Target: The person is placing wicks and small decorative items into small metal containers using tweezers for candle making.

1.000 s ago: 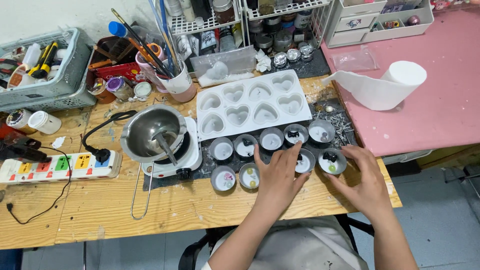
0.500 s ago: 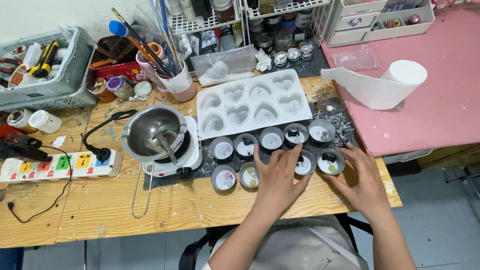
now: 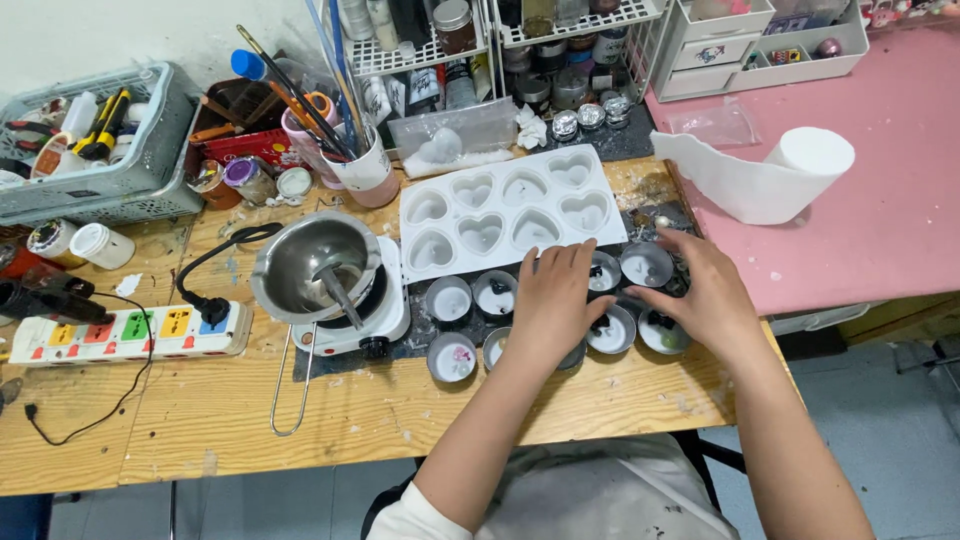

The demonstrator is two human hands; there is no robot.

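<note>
Working over two rows of small round tins [image 3: 449, 300] near the front edge of the wooden table [image 3: 200, 420], just below the white heart mould [image 3: 505, 210]. Left hand [image 3: 550, 305] lying flat across the middle tins, fingers [image 3: 560, 262] slightly spread, palm down, covering them; gripping nothing that can be seen. Right hand [image 3: 705, 295] resting over the tins [image 3: 648, 265] toward the right edge, fingers loosely curved and apart; whether pinching a rim, cannot tell. Judging the step: steadying or shifting filled tins. Best done by keeping palms level, pressing lightly on rims only, sliding rather than lifting, avoiding tilting the pale filling. Also keeping clear of the metal pot [image 3: 312, 265] on the small hot plate [image 3: 385, 305] at left.
</note>
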